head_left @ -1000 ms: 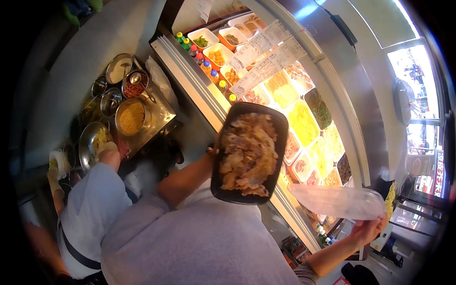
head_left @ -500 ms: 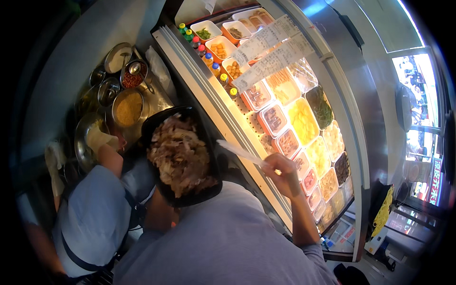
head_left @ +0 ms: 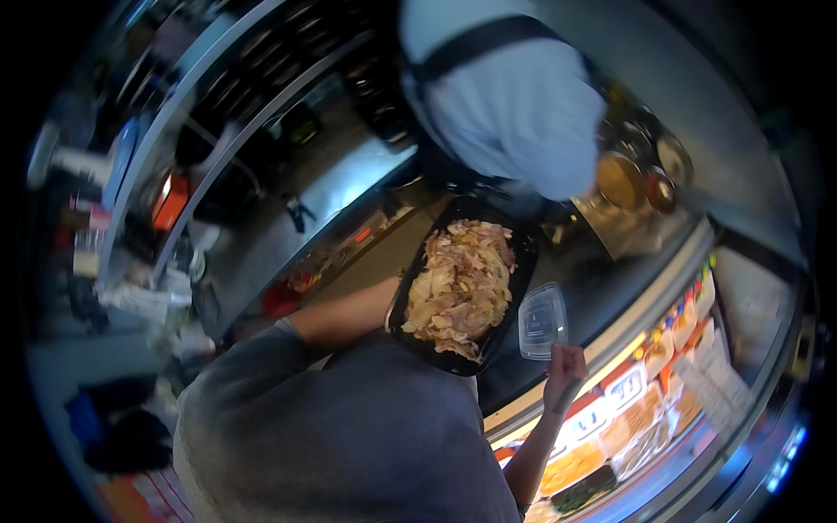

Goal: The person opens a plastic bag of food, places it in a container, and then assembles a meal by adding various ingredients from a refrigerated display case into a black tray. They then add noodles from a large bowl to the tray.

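A deep black tray (head_left: 508, 301) heaped with pale, brownish sliced meat (head_left: 462, 283) is held in front of my body. My left hand (head_left: 391, 298) supports it at its left side, with the fingers mostly hidden behind and under the rim. To the right of the tray, my right hand (head_left: 567, 362) pinches a clear plastic lid (head_left: 542, 322) by its lower corner. The lid is rectangular with rounded corners, its flat face turned to view, and nearly touches the tray's right edge.
A co-worker in a pale blue top (head_left: 514, 105) stands just beyond the tray. Metal pots (head_left: 621, 179) of seasonings sit past them. At lower right is a lit display case (head_left: 602, 427) of food tubs. A steel counter (head_left: 340, 196) and shelving (head_left: 187, 78) lie to the left.
My view and body have turned left, so the display case now sits lower right and the co-worker at the top. The tray turned along with me. The lid, edge-on before, now shows its face.
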Demonstrator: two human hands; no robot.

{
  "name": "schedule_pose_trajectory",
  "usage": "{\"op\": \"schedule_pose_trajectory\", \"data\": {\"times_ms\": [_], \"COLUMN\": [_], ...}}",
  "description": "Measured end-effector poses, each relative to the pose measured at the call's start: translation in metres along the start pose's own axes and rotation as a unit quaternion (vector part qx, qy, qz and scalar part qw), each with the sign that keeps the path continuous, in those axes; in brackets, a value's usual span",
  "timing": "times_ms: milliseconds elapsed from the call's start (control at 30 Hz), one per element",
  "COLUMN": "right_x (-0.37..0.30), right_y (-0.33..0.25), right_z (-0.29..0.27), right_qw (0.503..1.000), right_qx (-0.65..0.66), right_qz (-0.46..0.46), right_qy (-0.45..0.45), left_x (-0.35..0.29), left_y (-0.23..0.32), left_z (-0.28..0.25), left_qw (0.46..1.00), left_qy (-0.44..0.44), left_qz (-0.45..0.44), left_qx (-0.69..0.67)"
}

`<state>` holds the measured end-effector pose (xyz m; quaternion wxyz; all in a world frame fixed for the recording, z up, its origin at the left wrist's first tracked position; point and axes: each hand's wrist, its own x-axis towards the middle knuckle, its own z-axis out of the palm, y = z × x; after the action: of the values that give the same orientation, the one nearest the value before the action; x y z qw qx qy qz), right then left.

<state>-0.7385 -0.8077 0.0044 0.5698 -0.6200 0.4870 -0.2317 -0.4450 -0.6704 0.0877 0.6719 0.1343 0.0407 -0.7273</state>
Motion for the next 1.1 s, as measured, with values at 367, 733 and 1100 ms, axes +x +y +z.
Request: {"op": "schedule_pose_trajectory", "data": {"times_ms": [367,733,1100], "right_x": [0.176,0.371,0.335], "right_y": [0.006,0.107,-0.004], "right_z": [0.023,0.042,0.098], "right_qw": [0.932,0.879,0.65], "right_qx": [0.074,0.01,-0.041], "right_qz": [-0.116,-0.052,-0.635], "right_qy": [-0.335,-0.474,-0.416], "left_x": [0.018,0.084,0.115], "left_y": [-0.071,-0.127,-0.147], "left_z": [-0.021,-0.047,-0.089], "left_qw": [0.942,0.842,0.782], "left_qy": [0.054,0.129,0.126], "left_qz": [0.328,0.52,0.611], "left_qx": [-0.045,0.061,-0.007]}}
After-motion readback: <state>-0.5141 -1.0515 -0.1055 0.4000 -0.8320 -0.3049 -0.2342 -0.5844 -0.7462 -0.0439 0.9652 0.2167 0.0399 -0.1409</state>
